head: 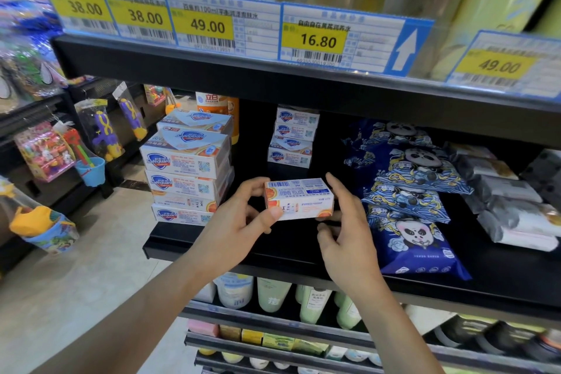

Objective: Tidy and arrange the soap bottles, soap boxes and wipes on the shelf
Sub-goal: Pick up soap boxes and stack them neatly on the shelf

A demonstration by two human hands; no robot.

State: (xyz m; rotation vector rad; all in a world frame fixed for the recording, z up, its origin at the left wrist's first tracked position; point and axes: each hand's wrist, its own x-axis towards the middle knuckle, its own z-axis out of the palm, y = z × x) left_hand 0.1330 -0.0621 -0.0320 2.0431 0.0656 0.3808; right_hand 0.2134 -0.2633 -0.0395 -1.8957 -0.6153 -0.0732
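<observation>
Fingers [267,213] of the left hand [243,218] are curled round the left end of a single soap box [299,198], the thumb pressed on its front face and the other fingers wrapped behind it. The right end of the same box is pinched by the right hand [346,231], its index finger raised along the box's right edge and the remaining fingers curled under it. The box is held level, lengthwise from left to right, in the air just above the front part of the black shelf [212,240], barcode side turned up.

Behind the held box, a small stack of soap boxes [293,136] is seen deeper on the shelf. To the left, a taller stack of soap boxes [188,173] is set near the shelf's front left corner, with an orange bottle [233,118] standing behind it. To the right, blue panda-printed wipes packs [413,197] are laid overlapping from back to front, and grey packs [510,200] are piled further right.

Above, price tags [209,24] are clipped along the upper shelf edge. Below, pale green bottles [312,300] are lined up on a lower shelf. Toys [103,130] are hung on a rack at the far left.
</observation>
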